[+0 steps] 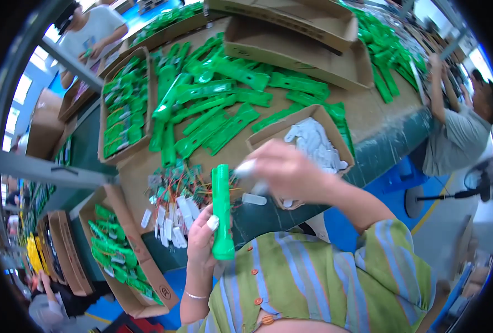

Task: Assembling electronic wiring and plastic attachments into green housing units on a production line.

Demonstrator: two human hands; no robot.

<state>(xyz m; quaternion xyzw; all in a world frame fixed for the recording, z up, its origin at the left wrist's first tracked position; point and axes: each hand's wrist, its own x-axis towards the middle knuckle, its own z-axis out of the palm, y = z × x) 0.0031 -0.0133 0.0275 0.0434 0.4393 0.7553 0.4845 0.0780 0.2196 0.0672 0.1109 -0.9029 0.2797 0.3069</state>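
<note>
My left hand (201,238) grips a green plastic flashlight shell (222,208), held upright with its flared end down. A white covering shows on the left thumb. To the right of the shell's upper end is my right hand (288,169), blurred by motion; whether its fingers hold anything cannot be made out. It passes in front of a cardboard box of white plastic pieces (313,139). Just left of the shell lies a pile of small circuit boards with wires (171,183) and white oblong parts (171,225). One loose white piece (253,199) rests near the table edge.
Many green shells (219,83) cover the cardboard-topped table. A box of filled shells (125,108) stands at left, another box (141,250) nearer me. Stacked cardboard trays (296,53) lie at the back. People sit or stand at right (463,116) and far left (94,33).
</note>
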